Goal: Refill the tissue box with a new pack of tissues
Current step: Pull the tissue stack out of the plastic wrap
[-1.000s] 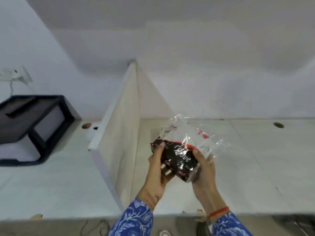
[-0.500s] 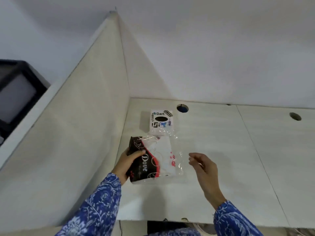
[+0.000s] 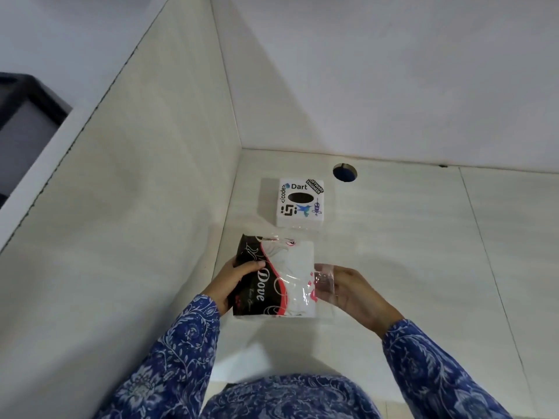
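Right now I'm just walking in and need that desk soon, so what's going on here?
A person is holding a pack of tissues over the desk. The left hand grips its dark end, while the right hand pinches the clear wrapper at the other end. The pack looks unemptied. The tissue box sits just beyond, untouched, near the divider.
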